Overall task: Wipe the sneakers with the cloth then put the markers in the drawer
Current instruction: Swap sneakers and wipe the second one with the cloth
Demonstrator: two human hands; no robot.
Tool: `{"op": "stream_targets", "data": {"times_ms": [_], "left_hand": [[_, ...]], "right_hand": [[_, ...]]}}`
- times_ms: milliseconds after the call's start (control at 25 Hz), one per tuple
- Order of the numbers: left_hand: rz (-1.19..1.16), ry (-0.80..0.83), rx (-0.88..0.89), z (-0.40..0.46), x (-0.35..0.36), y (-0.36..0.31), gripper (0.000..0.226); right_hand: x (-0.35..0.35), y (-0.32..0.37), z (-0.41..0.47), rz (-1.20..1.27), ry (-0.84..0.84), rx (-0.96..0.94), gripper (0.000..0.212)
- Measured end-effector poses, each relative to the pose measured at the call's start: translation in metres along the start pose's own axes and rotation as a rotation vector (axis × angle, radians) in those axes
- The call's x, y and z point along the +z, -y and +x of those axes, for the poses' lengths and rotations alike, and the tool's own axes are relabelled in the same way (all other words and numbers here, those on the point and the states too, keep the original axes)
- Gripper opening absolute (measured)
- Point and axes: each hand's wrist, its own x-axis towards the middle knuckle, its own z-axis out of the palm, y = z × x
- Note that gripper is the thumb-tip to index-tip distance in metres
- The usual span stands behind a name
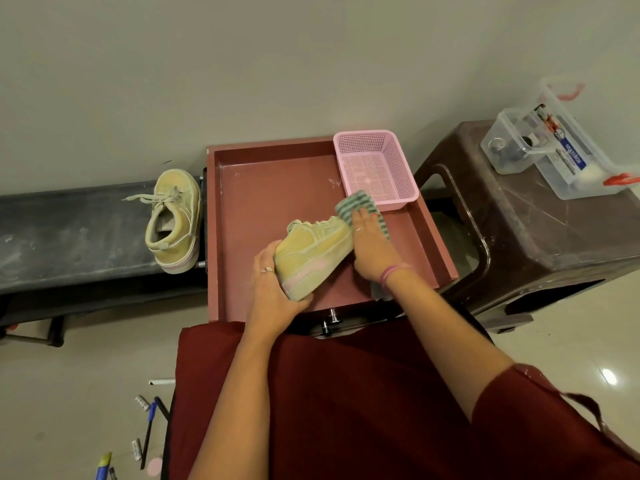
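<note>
over the open red drawer (pixel 242 188), the yellow-green sneaker (pixel 313 252) is held tipped on its side, heel toward the person, toe toward the pink basket (pixel 375 168). the left hand (pixel 273 289) is curled round the heel and sole end, which looks like the firm place to hold it: the thick sole should be stiff, the suede-like upper softer and likely to give under pressure. it seems light enough for one hand. the right hand (pixel 369 244) lies with fingers straight and flat, pressing the striped green cloth (pixel 360 206) against the toe side; the cloth is limp and bunches out past the fingertips and under the wrist. the second sneaker (pixel 175 220) stands well apart on the dark bench (pixel 69 233) to the left. the markers (pixel 147 431) lie scattered on the floor (pixel 69 393) by the person's left side, thin and smooth, likely to roll, best pinched mid-barrel.
</note>
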Motion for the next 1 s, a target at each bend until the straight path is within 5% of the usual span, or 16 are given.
{"op": "stream_targets", "data": {"times_ms": [200,440,760,880,1000], "left_hand": [[-0.001,-0.003,0.026,-0.003,0.001,0.002,0.095],[0.045,0.005,0.106,-0.006,0.001,-0.006,0.086],[0.031,0.014,0.064,-0.004,0.002,0.001,0.093],[0.049,0.005,0.058,-0.005,0.001,0.002,0.093],[0.043,0.012,0.062,-0.005,0.0,-0.002,0.091]], "right_hand": [[0.034,0.02,-0.037,-0.077,-0.132,-0.276,0.088],[0.006,-0.024,0.013,-0.196,-0.14,0.02,0.057],[0.04,0.041,-0.068,0.069,-0.073,-0.301,0.099],[0.041,0.014,-0.046,-0.138,-0.299,-0.235,0.071],[0.024,-0.02,-0.011,-0.127,-0.262,-0.064,0.06]]}}
